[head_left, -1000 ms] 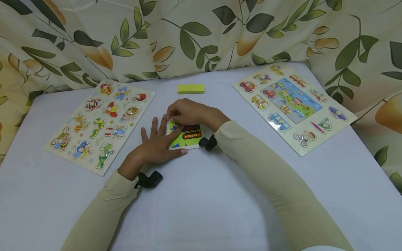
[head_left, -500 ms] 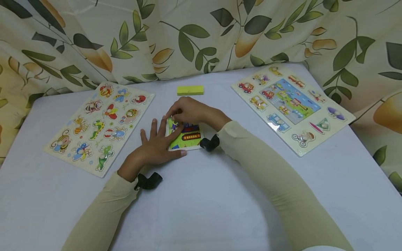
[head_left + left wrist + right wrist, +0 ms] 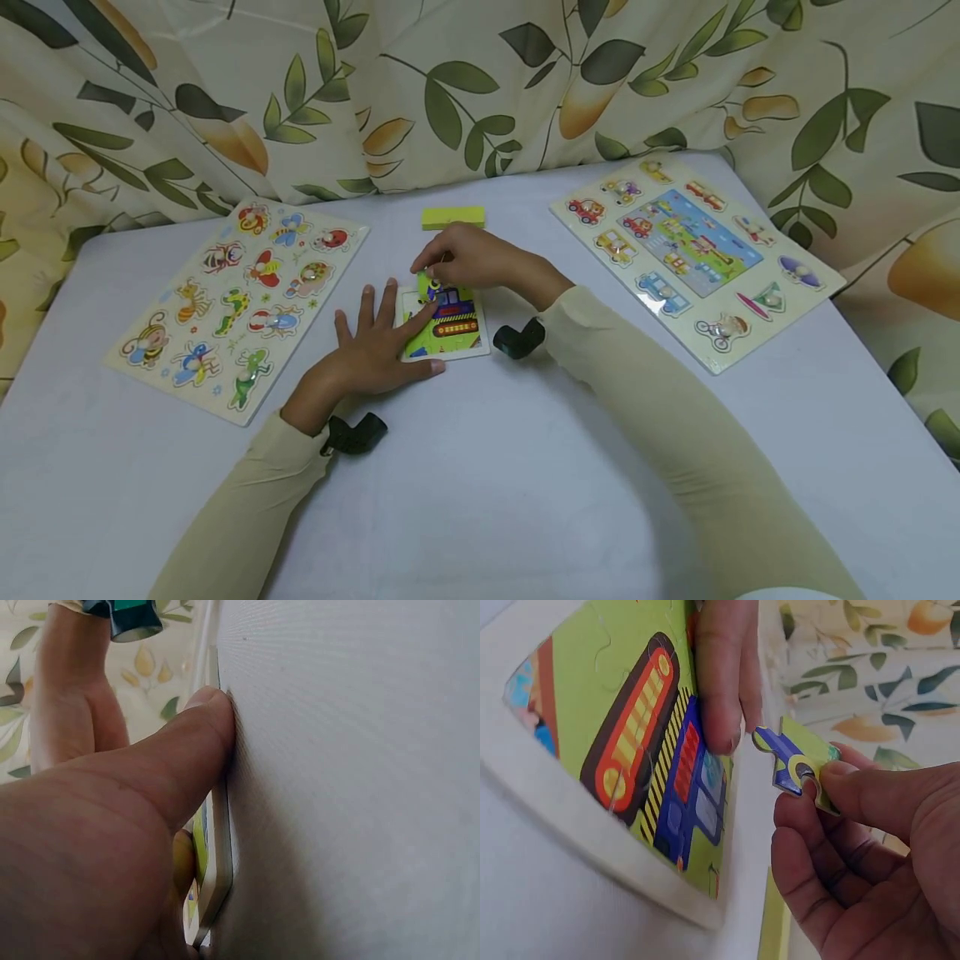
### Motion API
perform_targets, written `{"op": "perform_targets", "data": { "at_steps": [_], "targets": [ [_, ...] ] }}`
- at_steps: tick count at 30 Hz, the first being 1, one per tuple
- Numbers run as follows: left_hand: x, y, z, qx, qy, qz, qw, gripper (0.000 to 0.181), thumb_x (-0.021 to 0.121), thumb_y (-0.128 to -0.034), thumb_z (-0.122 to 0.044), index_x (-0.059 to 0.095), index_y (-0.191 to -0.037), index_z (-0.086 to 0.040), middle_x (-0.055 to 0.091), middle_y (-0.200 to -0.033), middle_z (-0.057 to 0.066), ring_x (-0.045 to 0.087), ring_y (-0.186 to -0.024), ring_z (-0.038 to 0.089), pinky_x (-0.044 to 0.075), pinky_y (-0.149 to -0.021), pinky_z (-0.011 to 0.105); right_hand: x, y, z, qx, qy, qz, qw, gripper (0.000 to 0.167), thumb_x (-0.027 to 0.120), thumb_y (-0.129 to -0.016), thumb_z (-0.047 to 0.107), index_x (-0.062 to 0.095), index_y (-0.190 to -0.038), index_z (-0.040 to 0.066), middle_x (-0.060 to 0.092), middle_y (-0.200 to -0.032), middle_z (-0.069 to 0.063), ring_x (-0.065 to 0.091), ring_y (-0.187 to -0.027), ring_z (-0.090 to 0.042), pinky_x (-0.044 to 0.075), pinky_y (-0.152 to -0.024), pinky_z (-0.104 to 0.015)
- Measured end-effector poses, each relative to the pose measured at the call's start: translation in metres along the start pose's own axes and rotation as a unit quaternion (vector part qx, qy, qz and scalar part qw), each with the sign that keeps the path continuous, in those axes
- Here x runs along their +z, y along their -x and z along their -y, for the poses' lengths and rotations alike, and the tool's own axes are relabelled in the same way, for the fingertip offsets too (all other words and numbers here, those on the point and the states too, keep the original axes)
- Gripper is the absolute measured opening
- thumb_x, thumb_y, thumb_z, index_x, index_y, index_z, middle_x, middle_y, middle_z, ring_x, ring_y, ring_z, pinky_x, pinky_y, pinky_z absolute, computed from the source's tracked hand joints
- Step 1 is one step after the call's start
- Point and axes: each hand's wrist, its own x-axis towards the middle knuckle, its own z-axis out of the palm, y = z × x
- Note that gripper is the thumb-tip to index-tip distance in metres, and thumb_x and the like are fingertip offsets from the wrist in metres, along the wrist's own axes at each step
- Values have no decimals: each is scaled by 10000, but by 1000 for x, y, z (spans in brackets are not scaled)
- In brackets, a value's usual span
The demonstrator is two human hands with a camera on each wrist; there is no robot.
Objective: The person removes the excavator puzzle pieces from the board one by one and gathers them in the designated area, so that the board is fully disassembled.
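Observation:
In the head view, a small jigsaw puzzle with a digger-like picture lies in a white-rimmed tray (image 3: 450, 357) at the middle of the table. My left hand (image 3: 371, 354) lies over its left side with fingers spread and straight. The left wrist view shows the left thumb (image 3: 199, 739) against the tray's edge. Just above the puzzle's far side, my right hand (image 3: 472, 257) pinches a green and blue jigsaw piece (image 3: 789, 759) between thumb and fingers. In the right wrist view that piece is tilted and apart from the tray. The left hand hides part of the puzzle.
Behind the puzzle lies a yellow-green block (image 3: 452, 218). An insect peg board (image 3: 255, 242) sits on the left, and a vehicle peg board (image 3: 701, 308) on the right. A leaf-patterned curtain (image 3: 300, 167) hangs along the table's far edge.
My right hand has moved a little to the right from the puzzle's far left corner, and the jigsaw piece it pinches now shows. My left hand has stayed in place.

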Motion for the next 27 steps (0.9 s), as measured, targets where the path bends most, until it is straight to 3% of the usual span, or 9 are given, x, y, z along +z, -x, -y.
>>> {"op": "perform_targets", "data": {
  "at_steps": [12, 20, 27],
  "targets": [
    [1, -2, 0, -82, 56, 62, 9999, 876, 564, -846, -682, 152, -1550, -360, -241, -1575, 159, -295, -1377, 422, -152, -984, 724, -17, 17, -19, 294, -289, -234, 9989, 219, 570, -968, 52, 688, -1152, 38, 650, -1077, -68, 551, -956, -194, 463, -862, -306],
    [1, -2, 0, -62, 62, 36, 10000, 875, 566, -848, -677, 159, -1552, -353, -238, -1576, 160, -293, -1379, 422, -154, -983, 723, -25, 25, -33, 577, -394, -93, 9975, 205, 588, -950, 40, 697, -1124, 36, 642, -1047, -85, 548, -928, -217, 456, -824, -321],
    [1, -2, 0, -17, 35, -14, 10000, 869, 562, -852, -676, 163, -1553, -352, -224, -1579, 168, -279, -1384, 427, -139, -988, 726, -32, 34, -41, 766, -286, 18, 9967, 207, 586, -942, 25, 707, -1110, 35, 637, -977, -88, 541, -846, -210, 439, -709, -300]
  ]
}}
